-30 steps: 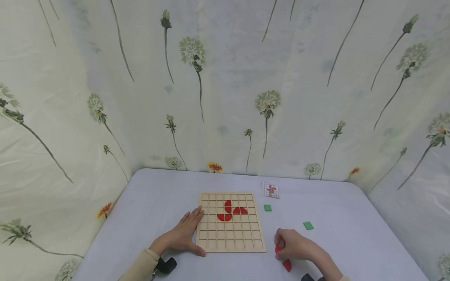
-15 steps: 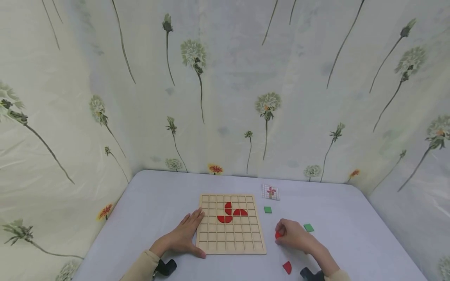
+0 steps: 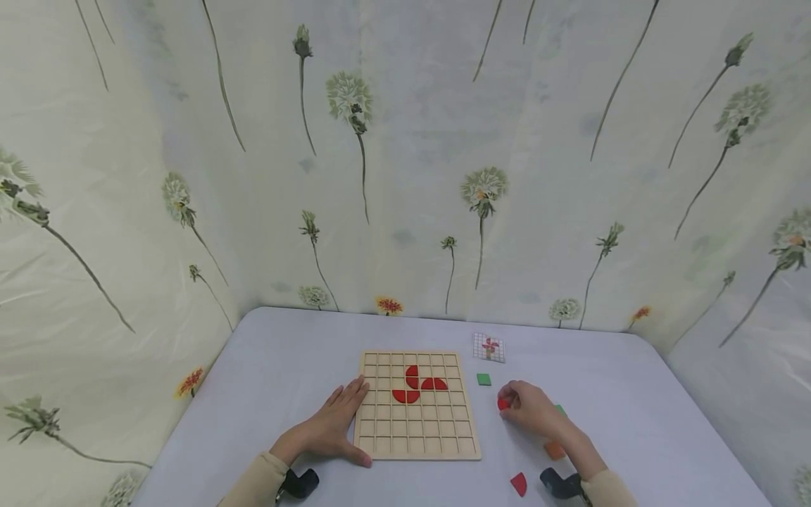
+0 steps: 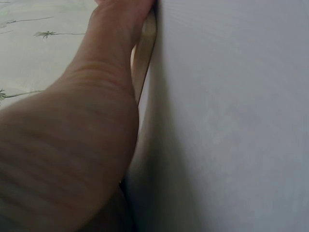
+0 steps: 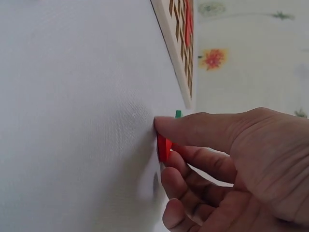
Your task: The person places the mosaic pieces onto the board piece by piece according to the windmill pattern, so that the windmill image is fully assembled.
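Observation:
A wooden grid board [image 3: 418, 426] lies on the table, with several red quarter-round pieces [image 3: 406, 396] set in its cells. My left hand [image 3: 329, 422] rests flat against the board's left edge, fingers straight and thumb at the near corner. Right of the board, my right hand [image 3: 529, 408] pinches a red piece [image 5: 164, 147] between thumb and fingers, low over the table. Whether that piece touches the table I cannot tell. Nearer to me lies a loose red quarter-round piece [image 3: 519, 484]. An orange piece [image 3: 555, 451] shows partly from under the right wrist.
A small pattern card [image 3: 488, 347] lies behind the board's right corner. One green square [image 3: 484, 379] is close to the board; another green piece [image 3: 559, 409] is partly hidden behind the right hand. A flowered curtain [image 3: 405, 176] hangs behind the table.
My right hand has moved away from me along the table with the red piece, uncovering the loose red piece and the orange one. The left hand stays on the board.

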Tool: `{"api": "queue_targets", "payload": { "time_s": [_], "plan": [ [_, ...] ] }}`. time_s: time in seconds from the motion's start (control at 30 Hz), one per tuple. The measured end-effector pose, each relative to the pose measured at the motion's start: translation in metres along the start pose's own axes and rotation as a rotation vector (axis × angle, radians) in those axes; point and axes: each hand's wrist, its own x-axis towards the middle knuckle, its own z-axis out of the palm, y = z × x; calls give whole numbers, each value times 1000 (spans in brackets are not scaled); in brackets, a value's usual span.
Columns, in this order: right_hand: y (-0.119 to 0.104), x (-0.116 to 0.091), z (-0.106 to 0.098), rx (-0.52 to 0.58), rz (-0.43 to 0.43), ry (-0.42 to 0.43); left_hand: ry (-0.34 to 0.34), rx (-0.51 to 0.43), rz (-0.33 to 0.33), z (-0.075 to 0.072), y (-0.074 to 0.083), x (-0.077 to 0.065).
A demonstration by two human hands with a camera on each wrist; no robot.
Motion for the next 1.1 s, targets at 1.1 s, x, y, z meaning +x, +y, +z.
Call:
{"api": "queue_targets", "payload": {
  "time_s": [1.1],
  "plan": [
    [3, 10, -11, 1, -10, 16, -3, 11, -5, -1, 1, 0]
  ]
}}
